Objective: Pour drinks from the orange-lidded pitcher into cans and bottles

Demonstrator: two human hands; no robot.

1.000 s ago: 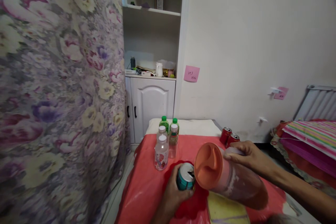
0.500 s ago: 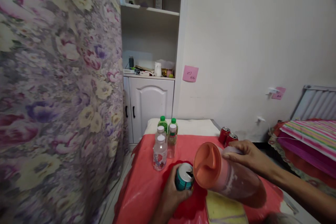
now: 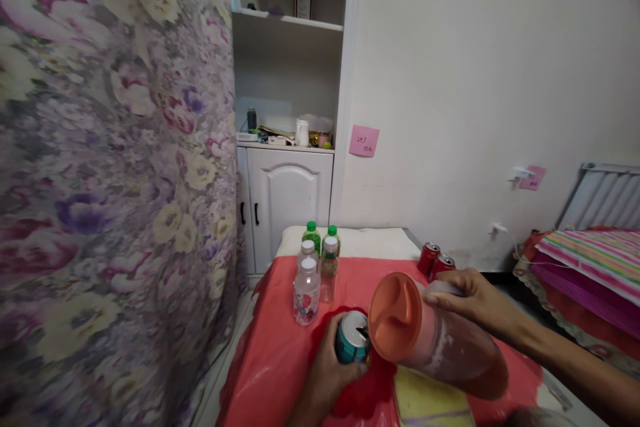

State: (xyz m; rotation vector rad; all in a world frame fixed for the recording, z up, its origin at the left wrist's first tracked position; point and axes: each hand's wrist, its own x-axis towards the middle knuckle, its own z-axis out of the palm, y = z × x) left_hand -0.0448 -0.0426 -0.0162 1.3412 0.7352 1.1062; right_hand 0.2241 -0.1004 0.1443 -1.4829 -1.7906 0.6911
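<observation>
Left hand curls low — right hand clasps slightly higher

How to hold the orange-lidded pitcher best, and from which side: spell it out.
Take the handle, probably best from above and the right, as the right hand does. The pitcher lies tilted, its orange lid toward the teal can, which leaves the handle on its upper side; the body looks wide for one hand.

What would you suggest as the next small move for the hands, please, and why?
Perhaps tip the pitcher slightly further with the right hand: it is tilted, with its orange lid close beside the opened can, which the left hand holds, and I can make out no stream.
</observation>
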